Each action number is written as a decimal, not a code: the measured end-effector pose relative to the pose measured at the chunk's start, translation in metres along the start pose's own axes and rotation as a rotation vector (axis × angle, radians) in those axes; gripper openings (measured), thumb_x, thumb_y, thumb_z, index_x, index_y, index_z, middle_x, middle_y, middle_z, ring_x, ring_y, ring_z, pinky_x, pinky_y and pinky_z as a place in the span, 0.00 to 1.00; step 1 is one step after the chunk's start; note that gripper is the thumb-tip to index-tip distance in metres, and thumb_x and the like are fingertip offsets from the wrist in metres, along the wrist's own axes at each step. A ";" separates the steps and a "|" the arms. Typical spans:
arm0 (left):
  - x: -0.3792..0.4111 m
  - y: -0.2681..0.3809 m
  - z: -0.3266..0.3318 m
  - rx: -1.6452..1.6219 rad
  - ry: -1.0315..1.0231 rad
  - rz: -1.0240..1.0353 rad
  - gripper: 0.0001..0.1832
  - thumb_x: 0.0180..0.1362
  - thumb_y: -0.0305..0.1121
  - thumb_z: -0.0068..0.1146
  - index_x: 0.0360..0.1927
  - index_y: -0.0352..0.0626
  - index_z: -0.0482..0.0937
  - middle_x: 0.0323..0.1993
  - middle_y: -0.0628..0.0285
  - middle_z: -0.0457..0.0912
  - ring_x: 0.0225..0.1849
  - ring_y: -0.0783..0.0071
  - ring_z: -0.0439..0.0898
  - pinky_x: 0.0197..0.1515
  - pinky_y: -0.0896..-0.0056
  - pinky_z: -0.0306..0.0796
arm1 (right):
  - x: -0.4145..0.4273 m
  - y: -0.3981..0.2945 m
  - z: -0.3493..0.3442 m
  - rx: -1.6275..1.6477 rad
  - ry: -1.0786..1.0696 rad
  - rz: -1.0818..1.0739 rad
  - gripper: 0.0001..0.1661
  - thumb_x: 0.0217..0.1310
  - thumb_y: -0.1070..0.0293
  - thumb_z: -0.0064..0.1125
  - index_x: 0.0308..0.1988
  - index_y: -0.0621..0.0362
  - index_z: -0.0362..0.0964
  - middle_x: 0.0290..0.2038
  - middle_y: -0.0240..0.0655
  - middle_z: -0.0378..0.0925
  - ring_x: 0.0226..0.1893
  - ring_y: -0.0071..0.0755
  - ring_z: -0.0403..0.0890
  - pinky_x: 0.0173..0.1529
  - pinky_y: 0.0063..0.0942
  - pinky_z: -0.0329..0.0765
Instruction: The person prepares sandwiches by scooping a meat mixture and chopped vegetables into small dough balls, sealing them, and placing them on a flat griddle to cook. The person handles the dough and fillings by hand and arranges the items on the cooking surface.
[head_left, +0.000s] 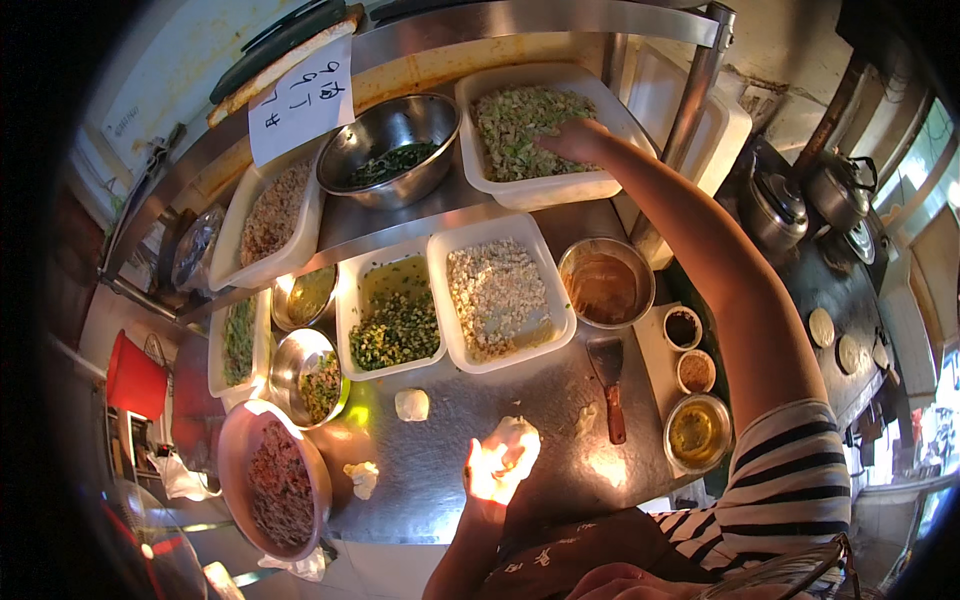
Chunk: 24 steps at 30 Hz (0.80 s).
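My left hand (495, 466) is cupped palm up above the steel worktop, washed out by strong light. A pale piece of dough (519, 431) appears to rest in it, its outline hard to separate from the fingers. My right arm stretches up to the shelf, where my right hand (574, 141) reaches into a white plastic tub (626, 127) of chopped green filling (517, 124). Its fingertips are down at the filling, so their grip is hidden. One dough lump (412, 405) sits on the worktop, and a smaller torn dough scrap (361, 478) lies further left.
Tubs of chive filling (397, 330) and crumbly white filling (495, 292) line the worktop's back. A pink basin (324, 480) holds minced meat. At right are a scraper (613, 397), a sauce bowl (607, 289) and seasoning cups (682, 328). A steel shelf post (694, 105) stands beside my right arm.
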<state>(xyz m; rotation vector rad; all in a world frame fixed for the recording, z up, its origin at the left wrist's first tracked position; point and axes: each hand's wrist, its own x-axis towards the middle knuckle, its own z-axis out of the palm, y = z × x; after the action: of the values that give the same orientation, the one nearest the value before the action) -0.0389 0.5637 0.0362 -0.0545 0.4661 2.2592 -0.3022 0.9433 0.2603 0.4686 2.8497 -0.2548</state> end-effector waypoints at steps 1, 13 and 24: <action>0.005 -0.005 0.012 -0.008 0.096 -0.009 0.35 0.57 0.60 0.52 0.56 0.39 0.68 0.45 0.49 0.72 0.39 0.62 0.72 0.33 0.75 0.70 | 0.002 0.003 0.004 0.044 0.119 -0.109 0.47 0.55 0.28 0.45 0.55 0.60 0.69 0.57 0.51 0.70 0.57 0.50 0.71 0.60 0.41 0.67; 0.141 0.082 0.207 0.131 -0.058 0.233 0.25 0.66 0.47 0.42 0.59 0.41 0.67 0.56 0.51 0.74 0.55 0.55 0.75 0.56 0.52 0.71 | 0.007 -0.004 0.019 0.272 0.109 -0.568 0.28 0.41 0.49 0.69 0.46 0.41 0.78 0.38 0.37 0.81 0.35 0.37 0.81 0.43 0.32 0.77; 0.263 0.095 0.275 -0.002 0.188 0.339 0.18 0.69 0.42 0.30 0.35 0.42 0.69 0.30 0.59 0.74 0.29 0.63 0.74 0.27 0.59 0.70 | -0.006 0.015 -0.021 1.355 0.377 -0.538 0.18 0.45 0.69 0.68 0.40 0.55 0.78 0.35 0.32 0.78 0.39 0.26 0.76 0.46 0.26 0.71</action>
<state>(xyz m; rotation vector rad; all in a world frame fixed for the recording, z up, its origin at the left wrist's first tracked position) -0.2544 0.7909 0.2725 -0.2034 0.6100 2.6003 -0.2957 0.9597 0.2796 -0.1158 2.5955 -2.4077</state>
